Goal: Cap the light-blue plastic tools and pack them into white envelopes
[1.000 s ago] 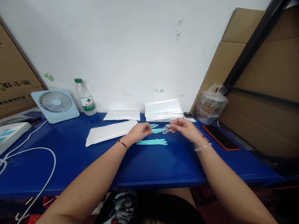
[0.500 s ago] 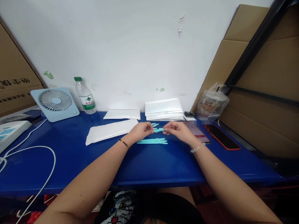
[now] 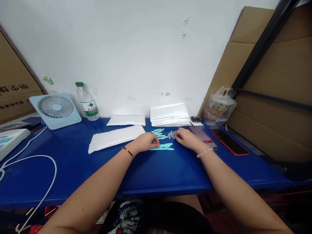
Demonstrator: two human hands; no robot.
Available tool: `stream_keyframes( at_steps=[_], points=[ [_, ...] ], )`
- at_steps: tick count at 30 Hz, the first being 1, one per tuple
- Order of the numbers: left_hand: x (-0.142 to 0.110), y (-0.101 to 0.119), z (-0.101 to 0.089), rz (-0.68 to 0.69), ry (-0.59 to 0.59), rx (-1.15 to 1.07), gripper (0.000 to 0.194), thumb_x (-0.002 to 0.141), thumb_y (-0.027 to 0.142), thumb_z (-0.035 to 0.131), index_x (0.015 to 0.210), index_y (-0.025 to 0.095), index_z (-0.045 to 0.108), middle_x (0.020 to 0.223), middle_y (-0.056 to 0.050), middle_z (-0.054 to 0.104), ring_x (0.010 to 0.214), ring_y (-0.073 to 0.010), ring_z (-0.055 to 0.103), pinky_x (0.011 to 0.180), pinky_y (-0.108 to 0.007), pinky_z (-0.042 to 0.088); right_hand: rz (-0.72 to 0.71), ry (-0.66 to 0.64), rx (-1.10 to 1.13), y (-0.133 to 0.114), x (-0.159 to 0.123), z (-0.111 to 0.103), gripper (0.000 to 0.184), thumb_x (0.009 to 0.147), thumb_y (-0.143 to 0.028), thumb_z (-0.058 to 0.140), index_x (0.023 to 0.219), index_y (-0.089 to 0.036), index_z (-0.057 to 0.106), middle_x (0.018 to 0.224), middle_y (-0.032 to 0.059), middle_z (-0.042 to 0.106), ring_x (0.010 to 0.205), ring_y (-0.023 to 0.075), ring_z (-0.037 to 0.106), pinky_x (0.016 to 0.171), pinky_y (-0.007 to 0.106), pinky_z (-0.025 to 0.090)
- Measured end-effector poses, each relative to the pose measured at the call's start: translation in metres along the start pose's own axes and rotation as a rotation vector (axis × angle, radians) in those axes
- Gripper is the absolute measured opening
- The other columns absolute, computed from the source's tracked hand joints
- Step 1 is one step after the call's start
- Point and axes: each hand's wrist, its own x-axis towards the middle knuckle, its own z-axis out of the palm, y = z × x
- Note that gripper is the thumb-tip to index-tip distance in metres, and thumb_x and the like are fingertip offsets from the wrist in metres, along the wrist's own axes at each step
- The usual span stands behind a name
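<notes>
Both my hands rest low on the blue table (image 3: 156, 175). My left hand (image 3: 145, 141) is curled, its fingertips against short teal strips (image 3: 162, 137). Longer teal strips (image 3: 162, 148) lie just in front of it, and more teal strips (image 3: 158, 131) lie behind. My right hand (image 3: 184, 138) has its fingers drawn together at a few small pale grey pieces (image 3: 171, 133) on the table. What either hand pinches is too small to make out.
A white padded envelope (image 3: 114, 137) lies left of my hands, another (image 3: 126, 120) behind it, and a stack of envelopes (image 3: 170, 114) by the wall. Two phones (image 3: 203, 136) (image 3: 231, 143) lie to the right beside a plastic bag (image 3: 219, 105). A fan (image 3: 56, 110), a water bottle (image 3: 86, 101) and a white cable (image 3: 36, 159) are at left.
Both hands have come down from above the table onto it. The short teal strip held between them is now down by the other strips, and grey pieces lie at my right fingertips.
</notes>
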Motion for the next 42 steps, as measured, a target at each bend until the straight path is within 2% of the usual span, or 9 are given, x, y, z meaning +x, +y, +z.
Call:
stream_keyframes(
  at_steps=[4, 10, 15, 19, 23, 27, 31, 37, 42],
  points=[
    [0.001, 0.0, 0.002, -0.046, 0.02, -0.073, 0.025, 0.077, 0.04, 0.056, 0.081, 0.018, 0.065, 0.075, -0.003, 0.064, 0.064, -0.0142, 0.055, 0.054, -0.022, 0.037, 0.032, 0.02, 0.031, -0.006, -0.001, -0.003, 0.009, 0.077, -0.015, 0.052, 0.073, -0.017, 0.059, 0.076, 0.0046, 0.061, 0.066, 0.015, 0.055, 0.064, 0.026, 0.041],
    [0.0, -0.007, 0.003, -0.045, 0.058, -0.177, 0.027, 0.078, 0.042, 0.052, 0.08, 0.018, 0.064, 0.075, -0.004, 0.064, 0.066, -0.0156, 0.055, 0.055, -0.023, 0.039, 0.154, 0.062, 0.461, -0.01, -0.006, -0.013, 0.016, 0.081, -0.033, 0.053, 0.08, -0.017, 0.06, 0.069, 0.0024, 0.063, 0.059, 0.014, 0.057, 0.055, 0.025, 0.044],
    [-0.001, -0.009, 0.002, -0.077, 0.134, -0.252, 0.033, 0.081, 0.047, 0.048, 0.088, 0.018, 0.061, 0.076, -0.003, 0.064, 0.066, -0.0158, 0.056, 0.057, -0.024, 0.04, 0.147, 0.064, 0.688, -0.014, -0.007, -0.022, 0.027, 0.079, -0.042, 0.059, 0.086, -0.016, 0.063, 0.077, 0.0054, 0.066, 0.064, 0.0153, 0.06, 0.059, 0.027, 0.048],
    [-0.001, -0.01, 0.0, -0.13, 0.181, -0.308, 0.042, 0.086, 0.053, 0.039, 0.098, 0.018, 0.057, 0.063, 0.0, 0.059, 0.058, -0.015, 0.054, 0.056, -0.025, 0.04, 0.144, 0.162, 0.694, -0.016, -0.007, -0.025, 0.032, 0.078, -0.047, 0.06, 0.088, -0.017, 0.064, 0.075, 0.0054, 0.065, 0.064, 0.0155, 0.059, 0.06, 0.028, 0.048],
    [-0.001, -0.008, -0.004, -0.067, 0.273, -0.271, 0.046, 0.086, 0.057, 0.036, 0.094, 0.018, 0.06, 0.077, -0.002, 0.061, 0.067, -0.0151, 0.054, 0.063, -0.026, 0.041, 0.158, 0.206, 0.723, -0.015, -0.007, -0.025, 0.035, 0.077, -0.049, 0.06, 0.091, -0.017, 0.064, 0.073, 0.0049, 0.064, 0.063, 0.0155, 0.058, 0.062, 0.029, 0.048],
    [-0.003, -0.005, -0.007, -0.038, 0.206, -0.252, 0.049, 0.084, 0.06, 0.04, 0.091, 0.018, 0.064, 0.08, -0.001, 0.061, 0.07, -0.0154, 0.053, 0.063, -0.025, 0.04, 0.147, 0.233, 0.738, -0.013, -0.006, -0.022, 0.035, 0.078, -0.048, 0.06, 0.093, -0.017, 0.064, 0.075, 0.0046, 0.065, 0.063, 0.0149, 0.058, 0.063, 0.029, 0.048],
    [-0.004, -0.004, -0.006, -0.064, 0.122, -0.256, 0.055, 0.087, 0.059, 0.031, 0.095, 0.018, 0.067, 0.073, -0.002, 0.059, 0.066, -0.015, 0.052, 0.06, -0.024, 0.039, 0.134, 0.237, 0.732, -0.013, -0.006, -0.022, 0.034, 0.079, -0.047, 0.06, 0.092, -0.016, 0.064, 0.076, 0.0046, 0.064, 0.063, 0.0144, 0.057, 0.062, 0.028, 0.047],
    [-0.002, -0.006, -0.003, -0.02, 0.151, -0.255, 0.053, 0.087, 0.058, 0.035, 0.063, 0.017, 0.059, 0.076, -0.003, 0.062, 0.063, -0.0134, 0.053, 0.059, -0.024, 0.038, 0.12, 0.213, 0.744, -0.019, -0.006, -0.024, 0.032, 0.079, -0.045, 0.06, 0.092, -0.017, 0.064, 0.077, 0.005, 0.064, 0.064, 0.0142, 0.056, 0.062, 0.028, 0.047],
    [-0.001, -0.007, -0.002, -0.067, 0.135, -0.254, 0.051, 0.084, 0.059, 0.039, 0.064, 0.018, 0.061, 0.079, -0.002, 0.067, 0.058, -0.0128, 0.051, 0.055, -0.024, 0.036, 0.089, 0.219, 0.733, -0.022, -0.005, -0.021, 0.031, 0.081, -0.044, 0.058, 0.092, -0.017, 0.065, 0.076, 0.0049, 0.063, 0.066, 0.0154, 0.056, 0.063, 0.029, 0.048]
  ],
)
